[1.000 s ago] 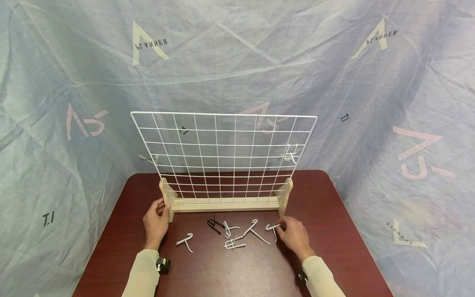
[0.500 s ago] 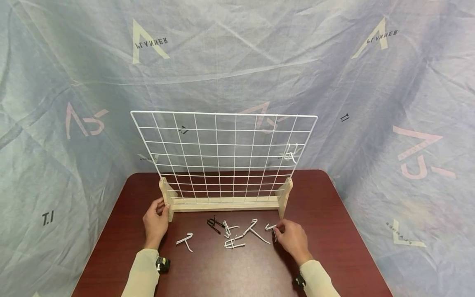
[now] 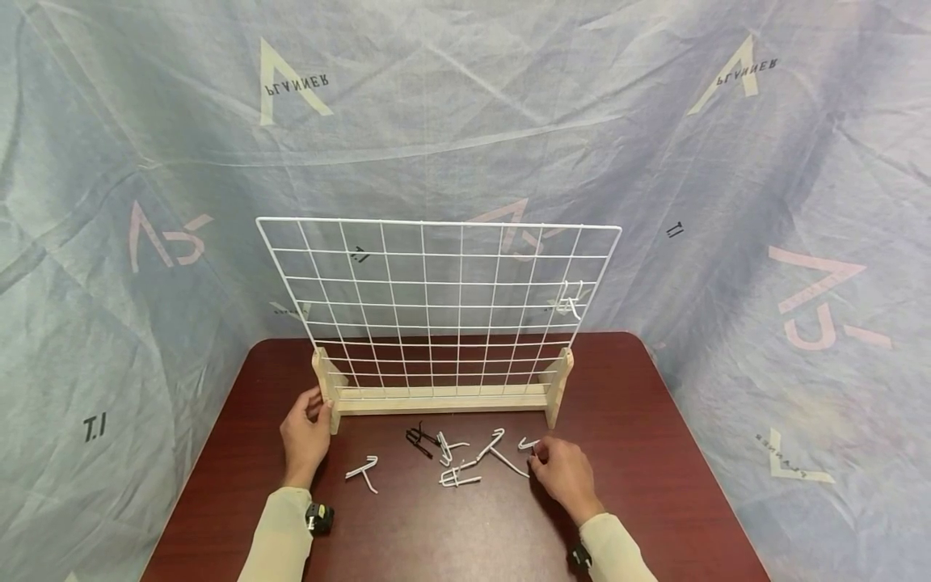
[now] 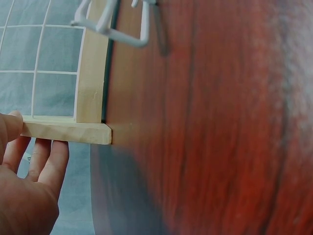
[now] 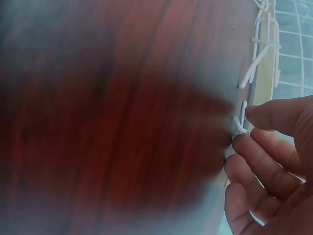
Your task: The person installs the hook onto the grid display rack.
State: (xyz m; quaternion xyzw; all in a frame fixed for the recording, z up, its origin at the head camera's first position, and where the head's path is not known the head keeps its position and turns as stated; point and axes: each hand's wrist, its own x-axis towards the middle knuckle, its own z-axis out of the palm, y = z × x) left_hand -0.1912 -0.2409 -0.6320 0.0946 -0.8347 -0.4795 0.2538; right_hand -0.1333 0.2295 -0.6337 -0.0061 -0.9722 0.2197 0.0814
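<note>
Left hand (image 3: pixel 305 436) gripped the wooden stand (image 3: pixel 444 405) at its left end! Right hand (image 3: pixel 568 475) pinched a white hook (image 3: pixel 530 444), partly hidden.

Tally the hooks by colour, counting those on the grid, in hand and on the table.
White hooks: 6 (1 on the grid, 1 in the right hand, 4 on the table)
Black hook: 1
Total: 7, as far as the overlapping cluster shows
</note>
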